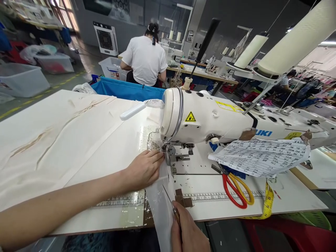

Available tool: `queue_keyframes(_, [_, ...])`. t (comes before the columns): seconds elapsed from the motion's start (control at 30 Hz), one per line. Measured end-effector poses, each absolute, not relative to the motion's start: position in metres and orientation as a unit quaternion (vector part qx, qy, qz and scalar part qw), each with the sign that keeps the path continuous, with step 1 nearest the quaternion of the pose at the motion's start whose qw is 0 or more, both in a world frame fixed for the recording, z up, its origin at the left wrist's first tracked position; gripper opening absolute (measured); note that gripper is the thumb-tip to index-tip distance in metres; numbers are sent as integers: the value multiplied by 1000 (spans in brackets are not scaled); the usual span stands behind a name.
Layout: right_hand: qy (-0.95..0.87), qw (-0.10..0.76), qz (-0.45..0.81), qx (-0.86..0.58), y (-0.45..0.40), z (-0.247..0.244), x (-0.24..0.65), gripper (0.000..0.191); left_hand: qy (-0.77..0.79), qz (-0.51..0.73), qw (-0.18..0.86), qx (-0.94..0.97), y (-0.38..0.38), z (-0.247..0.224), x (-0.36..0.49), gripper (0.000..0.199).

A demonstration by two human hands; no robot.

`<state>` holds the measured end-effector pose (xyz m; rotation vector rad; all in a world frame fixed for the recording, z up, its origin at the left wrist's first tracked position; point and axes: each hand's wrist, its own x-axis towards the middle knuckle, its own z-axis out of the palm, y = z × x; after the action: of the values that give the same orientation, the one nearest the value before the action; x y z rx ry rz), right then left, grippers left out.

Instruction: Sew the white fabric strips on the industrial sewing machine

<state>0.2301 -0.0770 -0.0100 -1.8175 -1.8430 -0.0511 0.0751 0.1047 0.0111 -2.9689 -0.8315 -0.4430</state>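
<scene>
I count two bare hands at work on one narrow strip of sheer white fabric (pixel 159 206), which runs from the needle area down over the tabletop's front edge. My left hand (pixel 144 169) lies over the strip beside the needle, fingers together and extended; whether the thumb pinches the cloth, I can't tell. My right hand (pixel 190 232) grips one slim pointed metal tool (pixel 176 211), its tip over the strip; those fingers may also touch the fabric, but the view there is poor.

There is one white sewing machine (pixel 204 112) with blue lettering, two big cream thread cones above it, one handwritten paper sheet (pixel 262 157) against its front, one pair of scissors (pixel 237 192) with a red and a yellow loop, and one yellow tape measure (pixel 268 201) hanging over the edge.

The white tabletop (pixel 202 182) carries a printed ruler scale and brown tape patches; creased cream cloth (pixel 57 150) spreads across its left. Beyond stand one blue fabric bin (pixel 128 89), one seated person (pixel 145 59) in a white shirt, and one white air cooler (pixel 105 37).
</scene>
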Motion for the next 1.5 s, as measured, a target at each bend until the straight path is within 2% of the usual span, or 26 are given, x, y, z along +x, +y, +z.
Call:
queue_keyframes(0.5, [-686,281,-14,-671,-65,-13,229,42,-263,-150,28,-953,90,10,75,46])
queue_keyframes(1.07, [-725,253,-27,-640,-47,-3,231,32,-249,-175,3,-953,87,13,75,45])
queue_keyframes(1.23, [-732,239,-27,-637,-37,5,231,32,-253,-169,1,-953,94,10,73,44])
queue_keyframes(1.5, [-705,263,-49,-657,-19,17,217,38,-294,-158,-22,-943,105,17,74,41])
